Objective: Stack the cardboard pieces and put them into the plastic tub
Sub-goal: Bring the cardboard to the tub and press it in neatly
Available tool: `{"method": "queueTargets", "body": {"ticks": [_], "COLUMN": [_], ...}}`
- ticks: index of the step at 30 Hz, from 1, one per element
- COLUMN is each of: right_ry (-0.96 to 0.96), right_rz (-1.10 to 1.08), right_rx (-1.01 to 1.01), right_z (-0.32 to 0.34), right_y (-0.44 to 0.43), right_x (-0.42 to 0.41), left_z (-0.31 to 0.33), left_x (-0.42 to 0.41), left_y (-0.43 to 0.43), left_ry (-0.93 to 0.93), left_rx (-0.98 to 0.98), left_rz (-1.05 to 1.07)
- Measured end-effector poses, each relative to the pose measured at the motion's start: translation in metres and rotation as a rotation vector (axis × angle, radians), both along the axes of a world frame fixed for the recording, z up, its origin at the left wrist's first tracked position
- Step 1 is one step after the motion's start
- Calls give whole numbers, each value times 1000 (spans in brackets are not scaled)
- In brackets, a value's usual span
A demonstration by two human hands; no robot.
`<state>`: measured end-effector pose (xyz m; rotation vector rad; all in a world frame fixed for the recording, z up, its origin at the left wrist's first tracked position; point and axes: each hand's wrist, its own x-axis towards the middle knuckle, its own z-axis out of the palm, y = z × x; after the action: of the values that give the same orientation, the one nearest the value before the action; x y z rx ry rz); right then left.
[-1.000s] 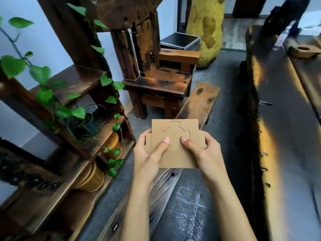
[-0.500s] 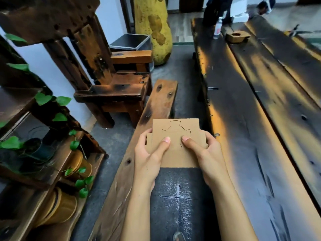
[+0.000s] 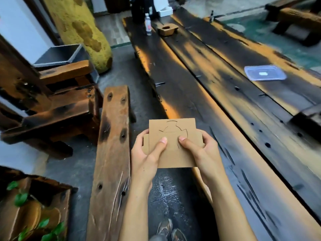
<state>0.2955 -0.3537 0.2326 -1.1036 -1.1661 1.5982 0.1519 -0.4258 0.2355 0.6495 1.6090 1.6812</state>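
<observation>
A stack of brown cardboard pieces [image 3: 173, 136], the top one cut with a curved slit pattern, is held flat at chest height over the gap between bench and table. My left hand [image 3: 147, 153] grips its left edge, thumb on top. My right hand [image 3: 199, 150] grips the right edge, thumb on top too. The clear plastic tub [image 3: 264, 74] lies on the long dark table [image 3: 217, 94], far right of the stack and well out of reach of both hands. Whether the tub holds anything, I cannot tell.
A wooden bench [image 3: 112, 150] runs along the left of my hands. Behind it stands a heavy wooden chair [image 3: 57, 101] and a dark bin [image 3: 60, 54]. On the table's far end are a water bottle [image 3: 148, 25] and a cardboard holder [image 3: 167, 29]. Potted plants [image 3: 26, 206] sit lower left.
The view has swung right, from the plant shelf and chair to the long table, and the plastic tub has come into sight. Both hands keep the same hold on the cardboard stack.
</observation>
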Motion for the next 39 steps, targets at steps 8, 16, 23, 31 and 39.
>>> {"method": "queueTargets", "body": {"ticks": [8, 16, 23, 31, 39], "right_ry": [-7, -61, -83, -81, -101], "right_rz": [-229, -489, -697, -857, -967], "right_rx": [1, 3, 4, -10, -14], "right_z": [6, 1, -1, -4, -3], "right_y": [-2, -29, -57, -88, -121], "right_x": [20, 46, 74, 117, 189], "left_z": [-2, -9, -15, -13, -14], "left_x": [6, 29, 62, 113, 193], "left_y": [37, 54, 59, 53, 39], "left_ry": [-23, -53, -95, -110, -107], "left_rx": [22, 23, 12, 10, -8], "left_rz": [-247, -520, -721, -909, -1024]}}
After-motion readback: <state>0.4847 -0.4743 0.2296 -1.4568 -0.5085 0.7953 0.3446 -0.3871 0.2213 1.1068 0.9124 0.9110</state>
